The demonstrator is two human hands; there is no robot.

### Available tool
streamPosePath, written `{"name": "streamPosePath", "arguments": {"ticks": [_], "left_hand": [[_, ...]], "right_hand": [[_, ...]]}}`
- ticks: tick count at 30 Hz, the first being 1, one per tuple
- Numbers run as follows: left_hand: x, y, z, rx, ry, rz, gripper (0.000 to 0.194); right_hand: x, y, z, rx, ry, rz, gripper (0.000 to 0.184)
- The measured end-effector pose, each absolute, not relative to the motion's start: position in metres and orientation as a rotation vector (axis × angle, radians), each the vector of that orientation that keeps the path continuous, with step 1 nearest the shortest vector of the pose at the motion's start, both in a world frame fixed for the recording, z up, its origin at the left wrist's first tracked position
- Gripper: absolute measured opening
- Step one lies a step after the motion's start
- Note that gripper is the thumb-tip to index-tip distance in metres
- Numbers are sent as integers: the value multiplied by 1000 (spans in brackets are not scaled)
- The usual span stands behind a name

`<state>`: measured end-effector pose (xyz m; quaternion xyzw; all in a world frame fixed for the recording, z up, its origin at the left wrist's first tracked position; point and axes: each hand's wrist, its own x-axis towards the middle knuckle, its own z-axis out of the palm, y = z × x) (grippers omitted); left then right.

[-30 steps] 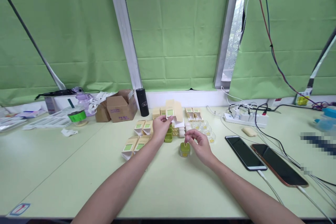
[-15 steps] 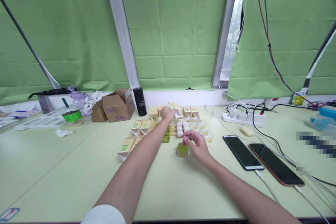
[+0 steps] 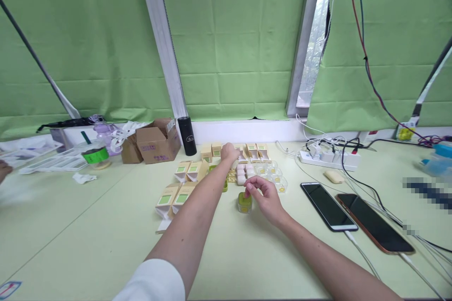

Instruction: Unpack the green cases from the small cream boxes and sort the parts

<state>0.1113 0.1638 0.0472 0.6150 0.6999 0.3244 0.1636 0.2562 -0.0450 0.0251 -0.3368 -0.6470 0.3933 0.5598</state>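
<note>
At the back of the table my left hand [image 3: 230,151] is closed at the left side of a small kraft paper box [image 3: 243,155] with an open front; its fingertips are hidden. My right hand [image 3: 264,195] pinches at the top of a small clear container with a green lid [image 3: 245,202], which stands upright on the table. Behind it sit pale pink-white square pieces [image 3: 241,175], small yellow printed pieces [image 3: 231,176] and several clear cups [image 3: 275,173] with yellow bottoms. Green square trays [image 3: 225,186] are partly covered by my left arm.
More kraft boxes with green windows [image 3: 165,199] stand at left, and others [image 3: 257,153] at the back. A carton [image 3: 158,143], a black bottle [image 3: 187,136] and a drink cup [image 3: 96,156] stand further left. Phones [image 3: 328,206], cables and a power strip [image 3: 330,159] lie right. Another person's hand [image 3: 4,169] shows at the left edge.
My left hand has carried the kraft box back and right, setting it beside the other two. My right hand stays at the green-lidded container. Another person's hand has appeared at the left edge.
</note>
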Motion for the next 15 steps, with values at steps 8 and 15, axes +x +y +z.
{"name": "streamPosePath", "arguments": {"ticks": [8,15], "left_hand": [[104,168,37,1921,1990,872,46],[112,172,30,1996,1912,857,37]], "right_hand": [[257,-44,23,-806,-1540,927,34],[257,-42,23,-812,-1546,895,34]]}}
